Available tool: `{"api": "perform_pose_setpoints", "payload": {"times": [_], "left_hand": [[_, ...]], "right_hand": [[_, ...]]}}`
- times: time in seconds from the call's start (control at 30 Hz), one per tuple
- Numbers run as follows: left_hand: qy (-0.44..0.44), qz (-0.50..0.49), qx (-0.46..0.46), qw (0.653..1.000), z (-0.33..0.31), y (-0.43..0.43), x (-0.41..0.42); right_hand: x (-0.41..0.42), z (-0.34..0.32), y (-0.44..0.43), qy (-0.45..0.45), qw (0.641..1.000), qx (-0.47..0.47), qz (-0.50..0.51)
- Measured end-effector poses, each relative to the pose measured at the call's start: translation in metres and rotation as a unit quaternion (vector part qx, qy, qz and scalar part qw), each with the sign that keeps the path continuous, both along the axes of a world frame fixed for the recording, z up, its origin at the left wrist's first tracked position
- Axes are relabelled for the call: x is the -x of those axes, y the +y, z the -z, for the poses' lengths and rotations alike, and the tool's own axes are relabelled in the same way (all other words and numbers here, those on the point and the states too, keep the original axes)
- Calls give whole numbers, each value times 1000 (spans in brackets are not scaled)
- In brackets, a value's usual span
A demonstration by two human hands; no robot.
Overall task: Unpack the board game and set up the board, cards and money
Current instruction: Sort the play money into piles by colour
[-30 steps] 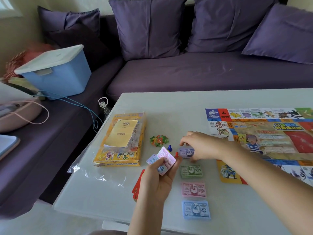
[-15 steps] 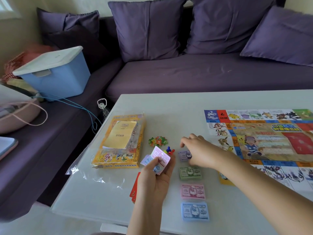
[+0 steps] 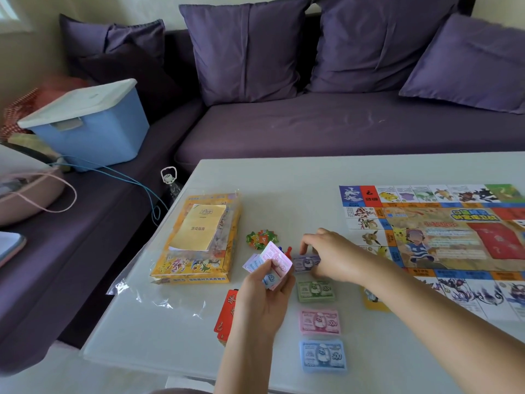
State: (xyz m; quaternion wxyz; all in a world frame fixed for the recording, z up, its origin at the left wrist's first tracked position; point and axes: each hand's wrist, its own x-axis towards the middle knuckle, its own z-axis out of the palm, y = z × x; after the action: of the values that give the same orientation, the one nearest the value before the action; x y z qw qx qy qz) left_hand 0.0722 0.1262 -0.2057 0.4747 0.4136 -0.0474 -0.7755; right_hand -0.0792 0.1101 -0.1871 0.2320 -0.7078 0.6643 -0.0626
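Paper money in four stacks (image 3: pixel 315 291), left hand (image 3: pixel 264 302) gripping loose notes (image 3: pixel 277 260), right hand (image 3: pixel 335 257) pinching purple stack (image 3: pixel 304 263)

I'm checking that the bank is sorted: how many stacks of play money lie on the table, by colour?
purple stack: 1
green stack: 1
pink stack: 1
blue stack: 1
Total: 4, not counting the loose notes held in the left hand.

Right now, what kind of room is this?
Most likely a living room at home: a purple sofa with big cushions, and a white table in front with a game board and play money laid out.
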Motion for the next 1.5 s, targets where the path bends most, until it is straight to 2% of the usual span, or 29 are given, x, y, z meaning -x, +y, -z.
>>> {"api": "perform_pose_setpoints", "payload": {"times": [0.4,0.7,1.17,1.27,1.4,1.5], "left_hand": [[-26,9,-1,1000,0,-1,-3],[-23,20,4,1000,-1,-1,1],[37,5,-3,999,-13,9,-14],[0,4,16,1000,-17,15,-14],[-117,9,98,988,-18,22,-12],[-153,41,165,973,-20,29,-11]], "right_hand": [[2,2,3,-40,998,7,40],[4,3,-1,-41,999,14,22],[11,9,4,-80,996,15,47],[9,-1,12,-181,978,57,80],[-2,-24,39,-386,911,67,133],[-7,-29,60,-420,898,34,128]]}}
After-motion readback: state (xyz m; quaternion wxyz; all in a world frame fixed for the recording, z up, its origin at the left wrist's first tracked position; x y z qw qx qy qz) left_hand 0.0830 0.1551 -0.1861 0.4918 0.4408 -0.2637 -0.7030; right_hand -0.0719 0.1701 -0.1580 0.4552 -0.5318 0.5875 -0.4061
